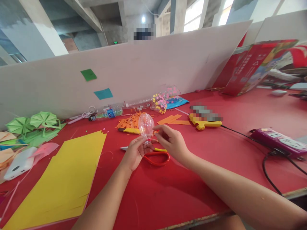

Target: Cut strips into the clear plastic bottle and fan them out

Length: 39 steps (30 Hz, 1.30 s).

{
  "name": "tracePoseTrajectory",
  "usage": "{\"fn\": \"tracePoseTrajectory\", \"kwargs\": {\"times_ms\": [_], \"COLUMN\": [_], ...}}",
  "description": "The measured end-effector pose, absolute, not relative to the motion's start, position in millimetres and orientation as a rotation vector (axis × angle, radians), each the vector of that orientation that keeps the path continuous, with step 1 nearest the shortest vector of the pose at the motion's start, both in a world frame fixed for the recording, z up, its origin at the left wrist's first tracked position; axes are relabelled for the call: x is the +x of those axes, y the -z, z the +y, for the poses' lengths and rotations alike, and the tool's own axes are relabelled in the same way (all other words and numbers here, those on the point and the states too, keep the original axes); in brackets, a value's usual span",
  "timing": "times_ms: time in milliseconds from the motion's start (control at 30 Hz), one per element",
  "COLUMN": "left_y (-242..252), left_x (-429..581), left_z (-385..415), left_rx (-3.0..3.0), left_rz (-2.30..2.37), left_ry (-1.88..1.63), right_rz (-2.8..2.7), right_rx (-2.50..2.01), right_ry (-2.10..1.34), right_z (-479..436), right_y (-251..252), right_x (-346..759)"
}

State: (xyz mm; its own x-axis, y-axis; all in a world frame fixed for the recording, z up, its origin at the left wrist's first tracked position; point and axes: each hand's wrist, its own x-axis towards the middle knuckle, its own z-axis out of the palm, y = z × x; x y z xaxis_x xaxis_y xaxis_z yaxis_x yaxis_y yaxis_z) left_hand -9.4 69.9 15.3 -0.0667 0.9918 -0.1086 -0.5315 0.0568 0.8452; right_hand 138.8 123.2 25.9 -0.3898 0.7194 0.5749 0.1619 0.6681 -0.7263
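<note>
Gripping clear plastic bulb (pixel 146 125) upright w/ left hand (pixel 134 154); right hand (pixel 172 142) is pinching its base, above red scissors (pixel 156 157).

Clear glossy plastic in the bulb-shaped shell (pixel 146 125); matt red cloth-like tabletop (pixel 168 191) beneath it; left of it smooth matt yellow paper (pixel 64 182); right, shiny yellow plastic glue gun (pixel 203 123).

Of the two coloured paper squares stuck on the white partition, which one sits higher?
The green square sits higher and further left; the blue square is below it, to its right, nearer the red table.
</note>
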Motion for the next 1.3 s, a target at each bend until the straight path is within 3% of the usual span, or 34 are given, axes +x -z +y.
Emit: {"fn": "tracePoseTrajectory", "kwargs": {"times_ms": [767, 1300], "left_y": [-9.5, -12.1], "left_x": [-8.8, -7.7], "left_z": [70.8, 70.2], "left_rx": [0.824, 0.824], "left_rz": [0.946, 0.99], "left_ry": [-1.357, -1.336], "right_rz": [-1.95, -2.024], "right_rx": [-0.825, -0.85], "right_ry": [-0.871, -0.718], "right_z": [121.6, 126.5], "right_y": [-22.0, -23.6], "right_x": [132.7, 135.6]}}
